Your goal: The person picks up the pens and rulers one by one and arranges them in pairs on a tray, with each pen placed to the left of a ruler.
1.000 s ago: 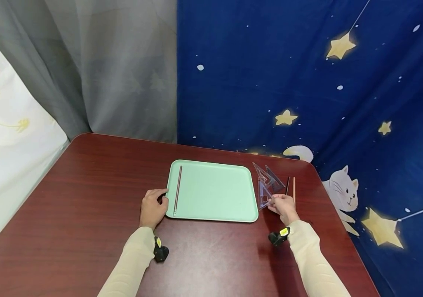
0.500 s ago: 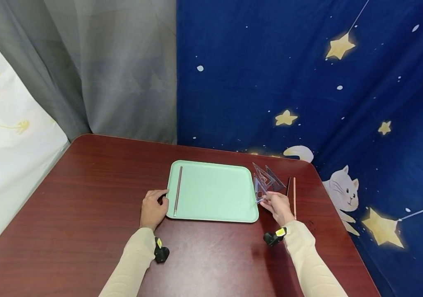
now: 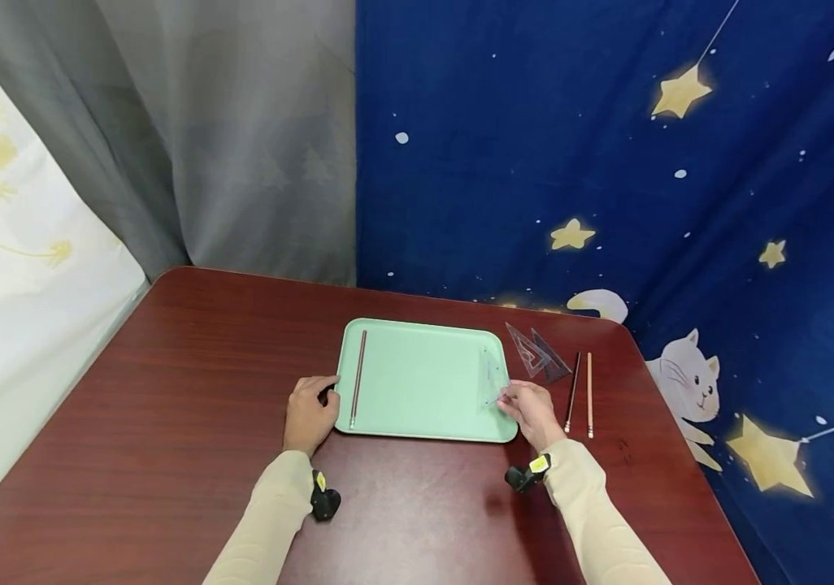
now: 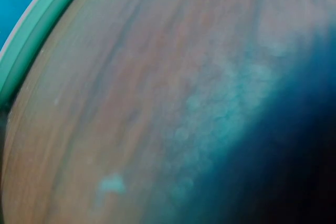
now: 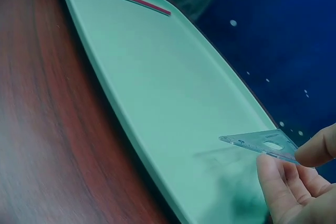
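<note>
My right hand [image 3: 532, 412] pinches a clear set square [image 5: 268, 144] between thumb and fingers, held over the right end of the mint-green tray [image 3: 420, 382]. In the right wrist view the set square is tilted above the tray floor, with its shadow below. At the tray's left edge, my left hand [image 3: 309, 414] has its fingertips on the rim, thumb and forefinger bent around it. A dark red pencil [image 3: 359, 378] lies lengthwise along the left side inside the tray. The left wrist view shows mostly blurred tabletop and part of the tray rim [image 4: 39, 32].
Right of the tray, two more set squares [image 3: 538, 355] lie overlapping on the brown table [image 3: 227, 357]. Beside them lie a black pencil [image 3: 573, 392] and a light wooden pencil [image 3: 589, 396]. Grey and blue curtains [image 3: 461, 203] hang behind the table.
My right hand has carried the set square leftward from the table beside the other set squares to above the tray's right side. The left hand stays at the tray's left edge.
</note>
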`<state>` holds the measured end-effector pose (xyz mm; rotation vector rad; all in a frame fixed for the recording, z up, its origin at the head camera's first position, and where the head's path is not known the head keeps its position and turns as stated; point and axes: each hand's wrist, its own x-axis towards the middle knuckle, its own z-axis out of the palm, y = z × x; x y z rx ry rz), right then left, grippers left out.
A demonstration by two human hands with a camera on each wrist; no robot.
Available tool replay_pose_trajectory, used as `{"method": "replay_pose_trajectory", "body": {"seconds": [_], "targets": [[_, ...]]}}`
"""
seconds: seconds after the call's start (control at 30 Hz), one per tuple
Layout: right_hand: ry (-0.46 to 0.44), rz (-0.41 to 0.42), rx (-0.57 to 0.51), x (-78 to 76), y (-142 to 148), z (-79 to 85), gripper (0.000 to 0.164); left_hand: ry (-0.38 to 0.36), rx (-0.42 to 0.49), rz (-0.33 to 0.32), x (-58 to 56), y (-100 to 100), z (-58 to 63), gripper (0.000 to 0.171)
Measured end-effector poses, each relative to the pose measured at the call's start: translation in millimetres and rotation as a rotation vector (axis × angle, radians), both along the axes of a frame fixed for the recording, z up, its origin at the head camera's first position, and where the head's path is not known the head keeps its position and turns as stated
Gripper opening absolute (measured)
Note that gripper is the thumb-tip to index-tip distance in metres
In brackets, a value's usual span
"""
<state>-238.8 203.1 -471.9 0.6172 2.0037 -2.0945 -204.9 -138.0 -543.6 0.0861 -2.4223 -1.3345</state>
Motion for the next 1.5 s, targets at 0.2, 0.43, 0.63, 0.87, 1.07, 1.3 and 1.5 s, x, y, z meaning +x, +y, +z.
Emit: {"method": "replay_pose_trajectory", "body": {"seconds": [0.2, 0.43, 0.63, 0.87, 1.07, 1.3, 1.5], "targets": [[-0.008, -0.012, -0.034, 2.6, -20.5, -7.5, 0.043, -0.007, 0.001, -0.003, 1.9, 0.9, -2.7, 0.028], [0.001, 0.003, -0.055, -0.8, -53.5, -13.8, 0.041, 0.002, -0.01, 0.008, 2.7, -0.9, -2.4, 0.028], [-0.001, 0.056, -0.053, 1.6, -79.7, -18.0, 0.038, 0.018, -0.018, 0.014, 1.9, -1.5, -2.5, 0.027], [0.02, 0.094, -0.07, 3.7, -100.8, -19.9, 0.036, 0.033, -0.025, 0.02, 0.2, -0.8, -1.8, 0.027], [0.038, 0.136, -0.073, 4.4, -113.6, -22.8, 0.032, 0.029, -0.032, 0.024, -0.1, -0.1, -0.7, 0.027], [0.039, 0.169, -0.09, 7.0, -131.8, -22.4, 0.031, 0.042, -0.04, 0.028, -0.4, 0.9, -2.2, 0.027], [0.037, 0.197, -0.095, 8.7, -145.8, -22.6, 0.03, 0.054, -0.053, 0.032, -2.1, 2.2, -4.0, 0.027]]}}
